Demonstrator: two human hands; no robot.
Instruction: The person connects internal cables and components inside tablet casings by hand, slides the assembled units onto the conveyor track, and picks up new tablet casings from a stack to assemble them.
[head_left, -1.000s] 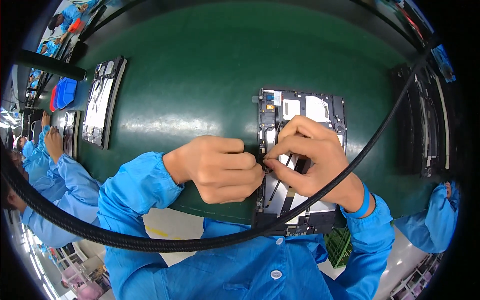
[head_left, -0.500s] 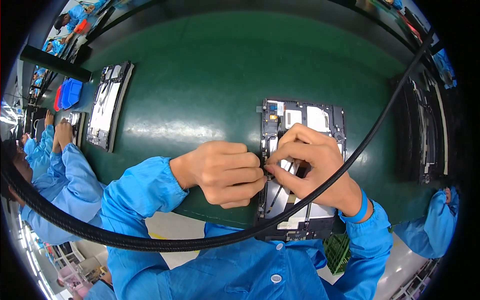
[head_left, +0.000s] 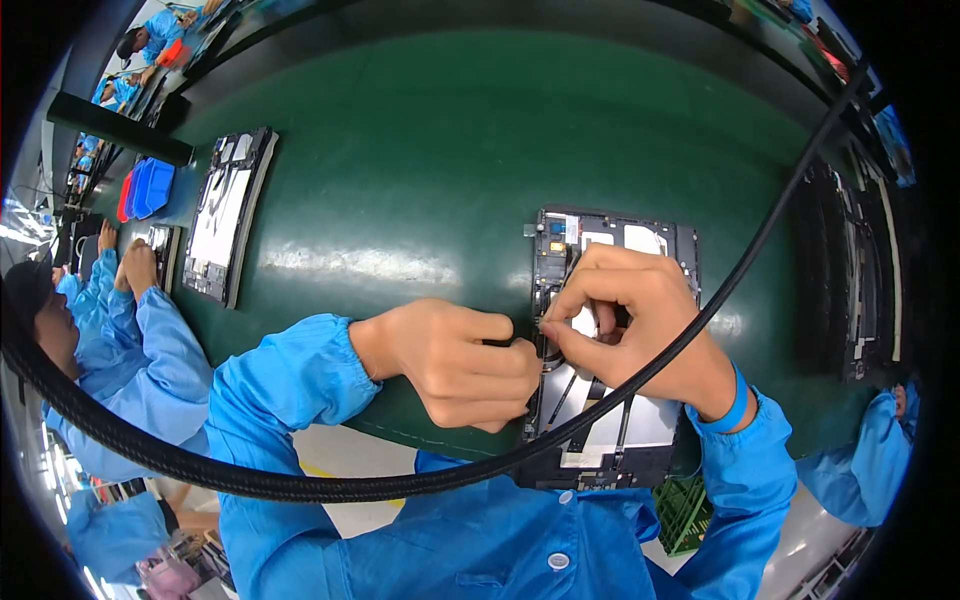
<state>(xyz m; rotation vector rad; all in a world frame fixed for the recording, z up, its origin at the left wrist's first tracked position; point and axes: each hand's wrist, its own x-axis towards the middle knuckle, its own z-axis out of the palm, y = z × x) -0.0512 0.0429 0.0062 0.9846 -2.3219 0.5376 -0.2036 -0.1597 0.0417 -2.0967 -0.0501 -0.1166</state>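
An opened tablet (head_left: 650, 425), black-framed with silver plates and thin dark ribbon cables inside, lies in front of me on the right, its near end reaching past the table edge. My right hand (head_left: 645, 325) is over it, thumb and forefinger pinched together at the tablet's left side. Whatever sits between those fingertips is too small to make out. Against the same left side rests my left hand (head_left: 455, 365), its fingers curled closed and their tips hidden. A blue band (head_left: 728, 405) circles my right wrist.
A stack of similar opened tablets (head_left: 222, 215) stands on the green table (head_left: 420, 130) at the left, beside blue bins (head_left: 152, 188). More device parts (head_left: 855, 270) stand at far right. A black braided cable (head_left: 400, 488) crosses the view. Co-workers in blue sit at left.
The whole view has shifted slightly, so the table things appear a little lower and to the right. My left forefinger and thumb have parted somewhat; my right hand keeps its pinch at the tablet's left side.
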